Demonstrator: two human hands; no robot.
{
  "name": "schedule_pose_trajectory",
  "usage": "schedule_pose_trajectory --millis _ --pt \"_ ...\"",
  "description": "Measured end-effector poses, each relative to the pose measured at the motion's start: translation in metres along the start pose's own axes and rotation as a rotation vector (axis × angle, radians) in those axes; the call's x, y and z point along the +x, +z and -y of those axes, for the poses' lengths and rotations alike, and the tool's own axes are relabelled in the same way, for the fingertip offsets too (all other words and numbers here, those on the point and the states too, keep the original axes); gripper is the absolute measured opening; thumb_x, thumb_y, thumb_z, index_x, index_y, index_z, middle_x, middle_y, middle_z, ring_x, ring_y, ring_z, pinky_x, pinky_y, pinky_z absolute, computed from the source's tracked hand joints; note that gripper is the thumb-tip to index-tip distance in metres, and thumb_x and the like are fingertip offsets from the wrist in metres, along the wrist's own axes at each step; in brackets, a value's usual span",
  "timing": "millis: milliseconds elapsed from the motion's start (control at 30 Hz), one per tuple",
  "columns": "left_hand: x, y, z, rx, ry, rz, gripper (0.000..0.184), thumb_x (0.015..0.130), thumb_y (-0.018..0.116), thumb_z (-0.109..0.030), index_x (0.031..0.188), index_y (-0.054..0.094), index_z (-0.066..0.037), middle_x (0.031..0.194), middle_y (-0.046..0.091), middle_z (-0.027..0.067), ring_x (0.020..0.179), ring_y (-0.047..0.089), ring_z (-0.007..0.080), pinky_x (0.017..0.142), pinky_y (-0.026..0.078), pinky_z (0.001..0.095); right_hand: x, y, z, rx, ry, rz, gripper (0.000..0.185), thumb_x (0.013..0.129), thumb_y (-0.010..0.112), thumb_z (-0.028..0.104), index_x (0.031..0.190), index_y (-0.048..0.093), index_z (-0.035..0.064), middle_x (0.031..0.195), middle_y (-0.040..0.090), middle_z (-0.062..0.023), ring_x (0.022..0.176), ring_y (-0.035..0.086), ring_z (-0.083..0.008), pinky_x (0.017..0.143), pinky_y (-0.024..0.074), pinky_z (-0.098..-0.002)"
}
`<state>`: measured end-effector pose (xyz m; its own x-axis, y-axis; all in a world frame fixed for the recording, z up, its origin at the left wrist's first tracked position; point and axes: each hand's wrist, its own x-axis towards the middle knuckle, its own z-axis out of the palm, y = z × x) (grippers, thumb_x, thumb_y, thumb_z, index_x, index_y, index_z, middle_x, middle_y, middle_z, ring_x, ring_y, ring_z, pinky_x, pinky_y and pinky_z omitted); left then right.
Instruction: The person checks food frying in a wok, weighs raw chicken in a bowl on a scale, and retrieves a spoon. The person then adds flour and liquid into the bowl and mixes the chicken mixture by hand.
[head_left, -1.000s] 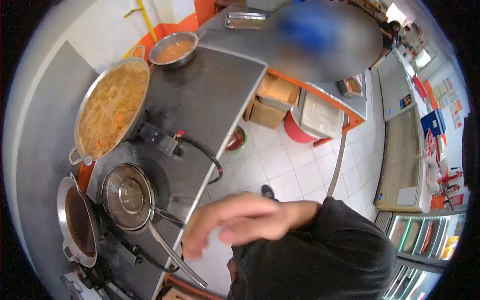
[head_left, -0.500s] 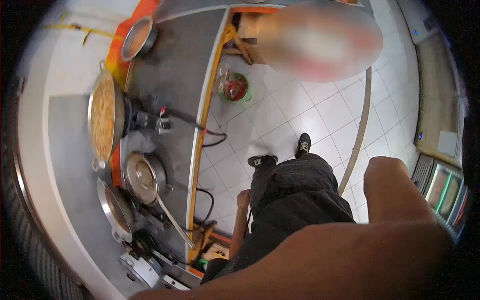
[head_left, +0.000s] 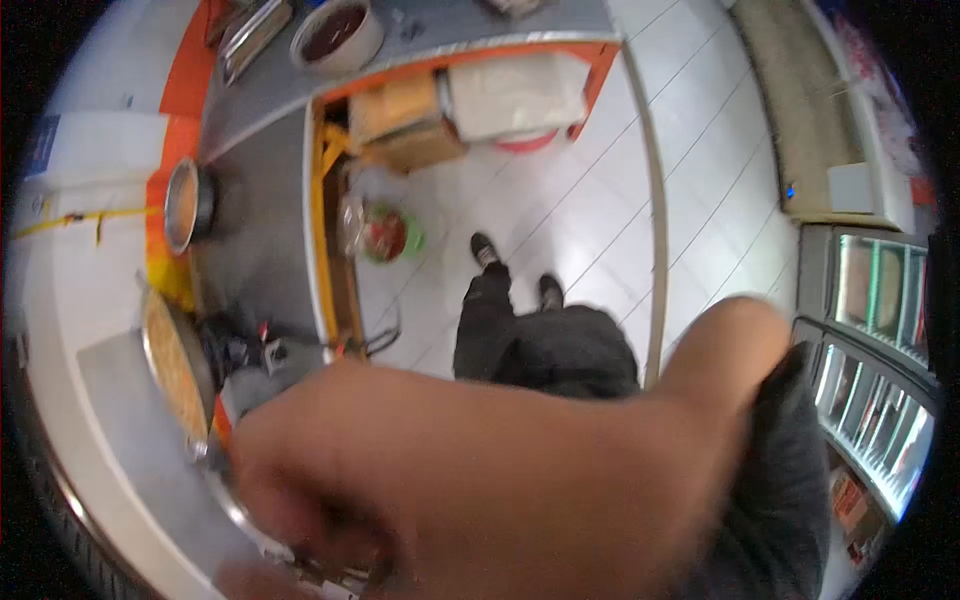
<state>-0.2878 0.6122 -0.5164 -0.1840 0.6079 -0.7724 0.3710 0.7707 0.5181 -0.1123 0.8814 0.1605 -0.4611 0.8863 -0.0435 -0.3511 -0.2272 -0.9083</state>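
Note:
My right forearm crosses the lower part of the view, bent at the elbow and very close to the camera. At its end, my right hand (head_left: 300,490) is blurred at the lower left; its fingers seem curled, but whether they hold anything is hidden. Beyond it, at the left, stands a large pan (head_left: 175,370) of yellowish-orange food. Part of a second pan's rim (head_left: 240,515) shows beside the hand. My left hand is not in view.
A metal bowl (head_left: 187,205) of orange liquid stands on the grey counter (head_left: 260,200). Further back is a bowl of dark red contents (head_left: 335,35). Boxes (head_left: 410,115) sit under the table. A green-rimmed container (head_left: 388,232) stands on the tiled floor, and glass-door fridges (head_left: 870,400) at the right.
The view has turned, showing more of the back table and the fridges. My right forearm and hand now cover the lower left. My left hand, seen low beside the leg before, has left the view.

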Motion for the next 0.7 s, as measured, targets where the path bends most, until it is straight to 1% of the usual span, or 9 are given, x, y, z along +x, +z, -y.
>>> schedule_pose_trajectory --millis 100,233,300,333,367,433,500,567,700 --pt "0.055 0.059 -0.063 0.153 0.142 0.04 0.03 0.081 0.052 -0.03 0.086 0.064 -0.003 0.084 0.065 0.0164 0.076 0.062 0.0317 0.066 0.049 0.0393 0.079 -0.076 -0.042 0.057 0.15 0.383 0.029 0.091 0.057 0.029 0.07 0.053 0.0094 0.058 0.044 0.0052 0.057 0.044 -0.0022 0.05 0.0347 -0.0204" --pt "0.062 -0.179 0.025 0.308 0.331 -0.004 0.029 0.079 0.053 -0.032 0.084 0.065 -0.006 0.083 0.065 0.0161 0.075 0.062 0.033 0.065 0.049 0.0397 0.177 -0.2 -0.099 -0.243 0.308 -0.182 0.023 0.087 0.057 0.031 0.095 0.062 0.0101 0.071 0.048 0.0035 0.059 0.045 -0.006 0.049 0.037 -0.0198" --pt "0.064 -0.185 -0.096 0.164 0.186 0.077 0.03 0.071 0.057 -0.038 0.083 0.065 -0.011 0.082 0.066 0.0116 0.078 0.063 0.0334 0.065 0.05 0.0398 0.228 -0.296 -0.163 -0.103 0.321 -0.591 0.029 0.084 0.059 0.032 0.1 0.057 0.0085 0.08 0.05 -0.0003 0.064 0.047 -0.0084 0.054 0.0429 -0.0236" --pt "0.136 -0.18 -0.055 0.782 0.655 0.132 0.025 0.073 0.057 -0.034 0.085 0.066 -0.014 0.086 0.067 0.0061 0.077 0.064 0.0307 0.063 0.051 0.0373 0.249 -0.341 -0.182 -0.017 0.308 -0.744 0.034 0.082 0.061 0.033 0.103 0.054 0.0082 0.084 0.051 -0.0022 0.068 0.049 -0.0105 0.057 0.0449 -0.027" --pt "0.166 -0.194 -0.082 0.757 0.674 0.118 0.025 0.073 0.057 -0.034 0.085 0.066 -0.014 0.086 0.067 0.0061 0.077 0.064 0.0307 0.063 0.051 0.0373 0.267 -0.38 -0.191 0.025 0.254 -0.84 0.044 0.079 0.065 0.037 0.107 0.052 0.0056 0.088 0.051 -0.0039 0.071 0.051 -0.0145 0.062 0.0476 -0.0309" --pt "0.182 -0.234 -0.14 -0.85 -0.108 0.537 0.025 0.077 0.057 -0.026 0.093 0.067 -0.009 0.087 0.068 0.011 0.069 0.064 0.0256 0.062 0.051 0.0336 0.307 -0.437 -0.192 0.02 0.283 -1.115 0.055 0.073 0.069 0.043 0.106 0.051 0.0028 0.092 0.051 -0.0059 0.07 0.053 -0.0179 0.065 0.0498 -0.0344" --pt "0.144 -0.249 -0.292 -0.317 0.005 -0.03 0.021 0.086 0.056 -0.022 0.088 0.062 -0.002 0.073 0.063 0.007 0.059 0.058 0.0175 0.052 0.047 0.0295 0.343 -0.48 -0.193 0.037 0.287 -1.164 0.059 0.071 0.07 0.046 0.105 0.051 0.0018 0.093 0.05 -0.0066 0.07 0.053 -0.019 0.065 0.0506 -0.0354" --pt "0.215 -0.277 -0.317 0.214 0.231 0.025 0.025 0.084 0.054 -0.017 0.099 0.06 0.001 0.083 0.065 0.0098 0.065 0.061 0.0186 0.058 0.048 0.0288 0.373 -0.491 -0.182 0.059 0.292 -1.264 0.055 0.069 0.072 0.043 0.099 0.052 0.0007 0.085 0.048 -0.0065 0.063 0.05 -0.0197 0.057 0.0502 -0.0349" --pt "0.228 -0.311 -0.497 -0.434 0.26 -0.109 0.022 0.088 0.053 -0.022 0.094 0.059 -0.003 0.078 0.061 0.0045 0.07 0.059 0.0145 0.062 0.047 0.0278 0.386 -0.527 -0.198 0.038 0.175 -1.239 0.025 0.07 0.066 0.02 0.086 0.056 0.0038 0.07 0.046 -0.0037 0.054 0.043 -0.015 0.046 0.0413 -0.0312"
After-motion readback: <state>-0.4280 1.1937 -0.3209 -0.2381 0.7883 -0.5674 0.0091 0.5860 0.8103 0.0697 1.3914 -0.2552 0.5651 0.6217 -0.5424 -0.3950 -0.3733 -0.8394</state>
